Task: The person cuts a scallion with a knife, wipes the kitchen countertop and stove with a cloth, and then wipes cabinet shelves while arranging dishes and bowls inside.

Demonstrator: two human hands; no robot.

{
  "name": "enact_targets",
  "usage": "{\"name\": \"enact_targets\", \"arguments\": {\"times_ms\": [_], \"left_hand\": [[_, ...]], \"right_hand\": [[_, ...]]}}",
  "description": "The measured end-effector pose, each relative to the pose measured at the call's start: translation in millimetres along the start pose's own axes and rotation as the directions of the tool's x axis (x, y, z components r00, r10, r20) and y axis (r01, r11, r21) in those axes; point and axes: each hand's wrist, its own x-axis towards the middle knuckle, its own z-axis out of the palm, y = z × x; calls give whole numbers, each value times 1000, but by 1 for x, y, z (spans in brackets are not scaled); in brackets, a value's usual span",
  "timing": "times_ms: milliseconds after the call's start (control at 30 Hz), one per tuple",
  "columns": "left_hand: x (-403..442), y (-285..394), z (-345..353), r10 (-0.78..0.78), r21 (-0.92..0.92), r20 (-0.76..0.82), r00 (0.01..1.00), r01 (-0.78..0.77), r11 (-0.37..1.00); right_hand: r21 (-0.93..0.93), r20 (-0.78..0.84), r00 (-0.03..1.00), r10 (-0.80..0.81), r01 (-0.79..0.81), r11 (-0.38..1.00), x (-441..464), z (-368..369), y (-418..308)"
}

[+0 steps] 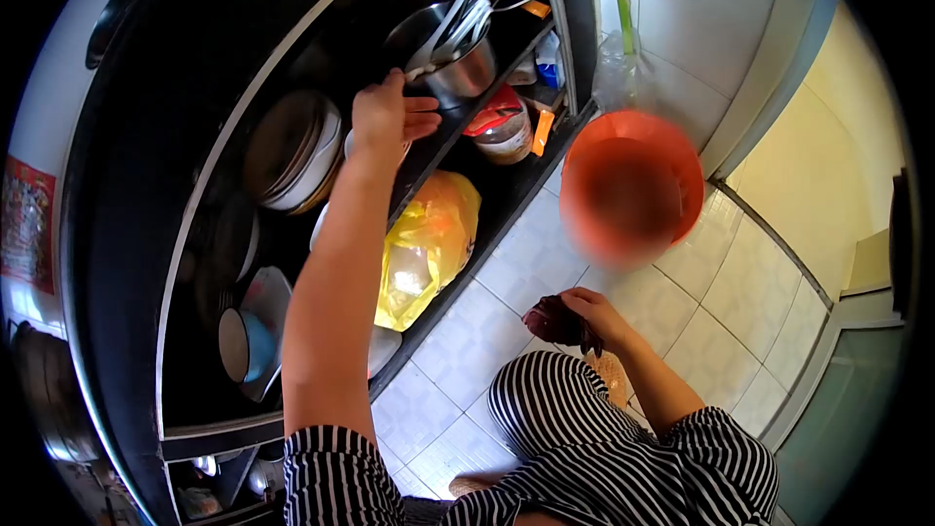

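Note:
My left hand (390, 117) reaches into the dark cabinet, its fingers stretched out and apart, beside a metal pot (463, 76). White-handled utensils (467, 24) stand in that pot. My right hand (596, 317) is closed on a dark maroon cloth-like bundle (553, 321) above the tiled floor. Stacked plates and bowls (317, 166) rest on the shelf to the left of my left hand. Below the shelf board are a yellow plastic bag (429, 253) and a jar with a red lid (502, 127).
An orange-red bucket (633, 185) stands right of the cabinet, its middle blurred. Behind it is a clear plastic bag (623, 73) with a green stalk. A light blue bowl (255, 346) sits on the lower left shelf. A doorway opens at the right.

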Motion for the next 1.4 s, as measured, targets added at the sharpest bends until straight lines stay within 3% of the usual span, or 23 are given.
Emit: {"name": "enact_targets", "arguments": {"times_ms": [100,300,367,500,633,700,833,933,1100,1233,1267,1300,1367,1400], "left_hand": [[52,4,-6,-209,-125,155,965,229,965],[65,-6,-6,-161,-136,97,982,174,975],[44,0,-2,-180,-140,50,982,185,973],[3,-9,-17,-189,-122,100,977,200,972],[-72,-4,-17,-141,70,151,978,132,989],[-102,-17,-26,-140,37,196,971,135,990],[-155,-45,-40,-251,10,294,922,259,966],[-183,-87,-62,-336,-36,343,877,369,929],[-221,-160,-100,-468,71,359,807,476,876],[-237,-225,-110,-613,141,345,711,606,783],[-240,-251,-113,-642,136,345,685,640,756],[-241,-272,-115,-642,141,363,675,642,754],[-242,-313,-110,-618,141,362,698,614,776],[-243,-334,-108,-597,107,366,714,605,789]], "right_hand": [[16,-31,999,9,-8,1000,-6,-16,3],[16,-2,999,46,-46,999,-3,-37,23],[-32,-16,999,52,-52,998,0,-41,28],[-88,-4,997,75,-75,993,-5,-38,22],[-109,18,995,96,-93,990,-3,-37,23],[20,36,998,52,-53,998,-5,-35,21],[25,27,999,22,-23,999,-11,-36,11],[157,12,1000,-1,-1,988,-28,-29,-13],[74,-58,997,-58,62,995,-52,-19,-57],[-26,-231,926,-299,301,953,-54,-8,-110],[-94,-244,842,-481,473,876,-50,8,-132],[-314,-239,755,-610,535,785,-27,-6,-139],[-390,-117,697,-707,622,678,-7,14,-189],[-560,-61,562,-825,665,494,1,38,-217]]}}
